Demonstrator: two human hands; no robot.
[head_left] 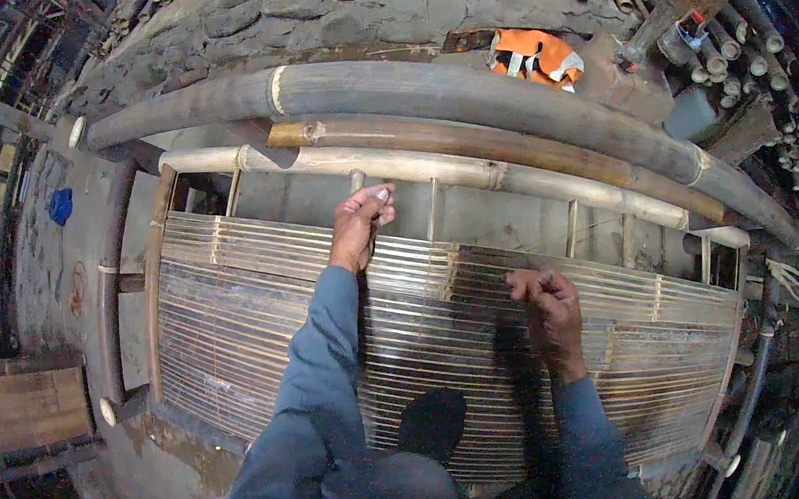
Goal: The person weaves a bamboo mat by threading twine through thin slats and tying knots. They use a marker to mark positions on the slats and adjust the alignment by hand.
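In front of me lies a panel of thin split-bamboo slats [256,309], held in a bamboo frame. My left hand [363,226] is over its far edge, beside the pale bamboo pole [399,171]. Its fingers are curled and pinched together; what they hold, if anything, is too small to make out. Farther right and nearer to me, my right hand [552,315] hovers above the slats. That hand is closed too, thumb against fingers, and I cannot see what is between them. Short bamboo rungs [434,210] join the pale pole to the slatted panel.
A thick dark bamboo pole [439,93] and a brown one [465,135] run along the frame's far side. Bundled bamboo poles [713,62] lie at the far right. An orange and white bundle [540,54] lies behind the frame. A blue scrap [61,205] is on the left floor.
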